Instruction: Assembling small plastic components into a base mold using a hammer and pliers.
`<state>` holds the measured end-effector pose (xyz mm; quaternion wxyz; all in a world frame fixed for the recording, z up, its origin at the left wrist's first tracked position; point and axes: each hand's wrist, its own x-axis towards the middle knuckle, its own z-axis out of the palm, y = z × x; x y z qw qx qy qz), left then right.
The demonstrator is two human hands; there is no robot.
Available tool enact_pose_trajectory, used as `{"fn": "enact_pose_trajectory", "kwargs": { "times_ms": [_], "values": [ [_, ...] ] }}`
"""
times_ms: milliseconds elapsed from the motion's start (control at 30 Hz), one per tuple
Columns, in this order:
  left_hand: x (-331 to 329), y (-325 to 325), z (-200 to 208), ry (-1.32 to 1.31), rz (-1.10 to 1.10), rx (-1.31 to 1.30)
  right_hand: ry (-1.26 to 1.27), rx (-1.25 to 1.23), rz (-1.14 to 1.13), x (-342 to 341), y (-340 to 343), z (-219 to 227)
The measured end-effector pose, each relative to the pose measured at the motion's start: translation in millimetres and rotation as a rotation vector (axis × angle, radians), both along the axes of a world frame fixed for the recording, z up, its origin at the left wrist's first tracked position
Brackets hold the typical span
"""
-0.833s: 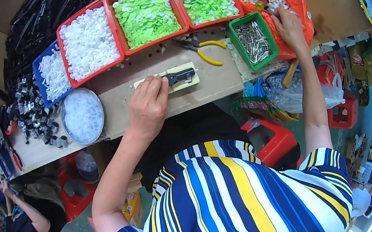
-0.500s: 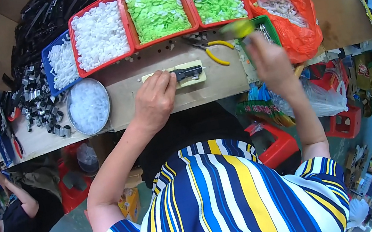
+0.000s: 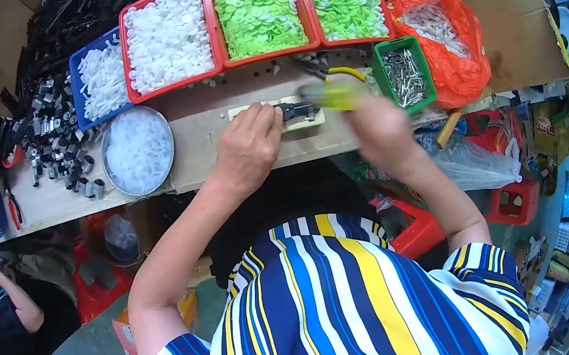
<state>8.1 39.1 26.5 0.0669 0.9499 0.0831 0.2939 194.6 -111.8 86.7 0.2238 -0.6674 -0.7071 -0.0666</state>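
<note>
My left hand [image 3: 249,147] is closed, its fingertips pinching the end of a black plastic part [image 3: 294,111]. The part lies on a cream-coloured block [image 3: 304,123] on the table. Just to the right, my right hand [image 3: 381,133] is wrapped around a hand tool [image 3: 337,97]. Motion blurs this tool; its yellow-green body shows, with a darker end over the black part. I cannot tell whether the tool touches the part. Behind it lie pliers with yellow handles [image 3: 346,74], partly covered by the tool.
Red trays of white pieces [image 3: 167,40] and green pieces [image 3: 257,16] line the back. At left are a blue tray [image 3: 82,110] and a round metal dish [image 3: 171,145]. A green box [image 3: 429,82] of metal pins and an orange bag [image 3: 473,67] stand right. Another person [image 3: 12,328] sits at left.
My right hand has swung down and left, bringing the tool from beside the green box to over the black part. My left hand stays on the part.
</note>
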Motion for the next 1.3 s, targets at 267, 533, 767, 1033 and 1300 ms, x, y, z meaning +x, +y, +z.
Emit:
{"fn": "enact_pose_trajectory", "kwargs": {
  "times_ms": [267, 533, 767, 1033, 1300],
  "values": [
    [-3, -3, -3, 0.013, 0.022, 0.018, -0.092, -0.11, -0.081, -7, 5, -12],
    [-7, -34, -7, -0.014, 0.116, -0.041, 0.076, 0.14, 0.052, -8, 27, 30],
    [-2, -43, -22, -0.043, 0.069, -0.064, -0.234, -0.259, 0.129, -17, 51, -9],
    [-2, -43, -30, -0.136, 0.067, -0.044, -0.243, -0.208, 0.158, -25, 56, -4],
    [-3, -41, -28, -0.142, 0.05, -0.046, -0.126, -0.292, 0.157, -21, 61, -10]
  ]
}}
